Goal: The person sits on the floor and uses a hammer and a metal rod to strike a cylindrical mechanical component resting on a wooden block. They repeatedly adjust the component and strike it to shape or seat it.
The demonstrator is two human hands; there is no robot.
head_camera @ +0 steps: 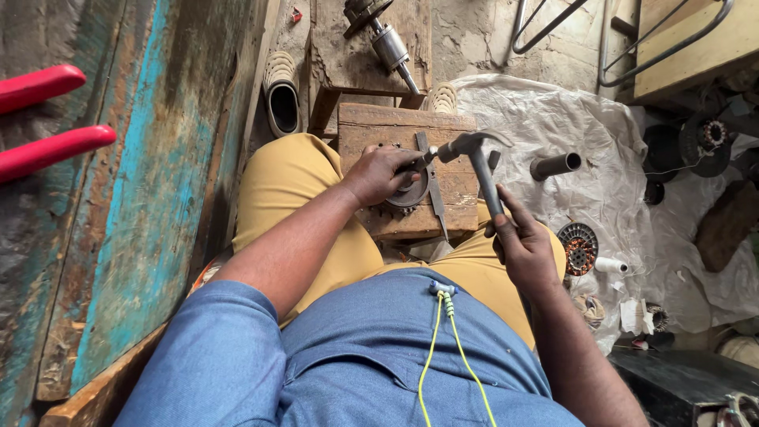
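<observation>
Cluttered workshop flooring is seen from above, with a white plastic sheet [553, 126] spread at the right and a weathered wooden panel with peeling turquoise paint [150, 198] standing at the left. Two red handles [47, 119] project from the left edge.

A wooden block [407, 170] is supported across the seated person's thighs. On the block, a round metal part [411, 190] with a toothed rim is laid flat, and a flat metal file [435, 190] is laid just beside it.

The left hand [383, 172] is placed on the round metal part, with its fingers curled around a small tool whose tip is pressed toward the part's centre; the tool itself is mostly hidden by the fingers.

The right hand [522, 245] is closed firmly round the handle of a claw hammer [474, 154], which is held upright, its head poised just above and beside the left hand's fingers.

On the sheet, a short metal tube [556, 165] and a wound copper stator [578, 247] are lying well apart from the block. A motor rotor shaft [390, 46] is resting on a second wooden block further away.
</observation>
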